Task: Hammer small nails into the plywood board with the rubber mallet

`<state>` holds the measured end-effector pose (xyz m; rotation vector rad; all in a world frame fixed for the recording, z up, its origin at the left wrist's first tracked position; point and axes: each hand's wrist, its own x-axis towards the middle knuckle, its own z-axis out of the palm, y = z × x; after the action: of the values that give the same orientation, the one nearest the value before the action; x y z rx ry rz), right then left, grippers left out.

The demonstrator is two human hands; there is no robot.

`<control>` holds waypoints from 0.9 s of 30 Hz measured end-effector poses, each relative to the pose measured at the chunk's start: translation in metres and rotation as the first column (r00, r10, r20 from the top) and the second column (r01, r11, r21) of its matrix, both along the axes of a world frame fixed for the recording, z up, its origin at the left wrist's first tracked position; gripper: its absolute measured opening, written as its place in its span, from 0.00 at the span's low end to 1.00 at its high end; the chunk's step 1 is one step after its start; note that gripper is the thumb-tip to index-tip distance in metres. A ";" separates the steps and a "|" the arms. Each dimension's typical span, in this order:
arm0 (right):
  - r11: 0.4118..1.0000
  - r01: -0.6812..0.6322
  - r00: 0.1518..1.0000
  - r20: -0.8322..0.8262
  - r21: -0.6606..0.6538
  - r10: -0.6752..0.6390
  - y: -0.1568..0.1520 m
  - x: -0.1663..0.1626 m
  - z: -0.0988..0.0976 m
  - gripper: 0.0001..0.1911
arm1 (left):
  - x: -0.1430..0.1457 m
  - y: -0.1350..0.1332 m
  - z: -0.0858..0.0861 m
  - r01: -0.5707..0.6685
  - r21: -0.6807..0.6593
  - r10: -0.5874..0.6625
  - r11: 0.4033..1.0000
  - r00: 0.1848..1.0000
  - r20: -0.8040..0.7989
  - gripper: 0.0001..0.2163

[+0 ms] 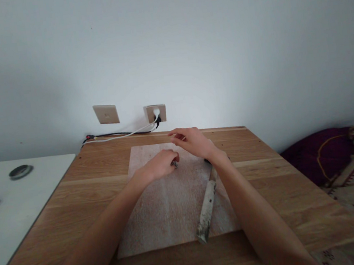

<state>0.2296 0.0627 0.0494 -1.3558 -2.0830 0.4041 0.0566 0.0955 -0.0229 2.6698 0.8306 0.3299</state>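
Holding time, I think: left hand (163,163) pinches a shiny bit (174,164), right hand (195,142) is spread. Next needs steadiness.

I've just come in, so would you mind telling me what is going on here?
A person works over a sheet on a table. The left hand holds a small object I can't identify. The right hand, loosely curled, is near the sheet's far edge. A tool lies on the sheet, partly hidden by the right forearm.

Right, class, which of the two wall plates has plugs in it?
The right-hand wall plate: a white plug and a black plug sit in it. The left-hand wall plate has nothing plugged in.
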 end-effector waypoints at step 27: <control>0.970 -0.052 0.950 0.286 -0.238 0.122 0.005 0.001 -0.016 0.13 | -0.022 0.009 0.017 -0.011 -0.081 0.001 0.997 0.992 -0.122 0.08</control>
<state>0.2303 0.0674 0.0329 -1.5398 -2.4121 0.5159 0.0345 0.1046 -0.0055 2.6331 0.8694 0.1319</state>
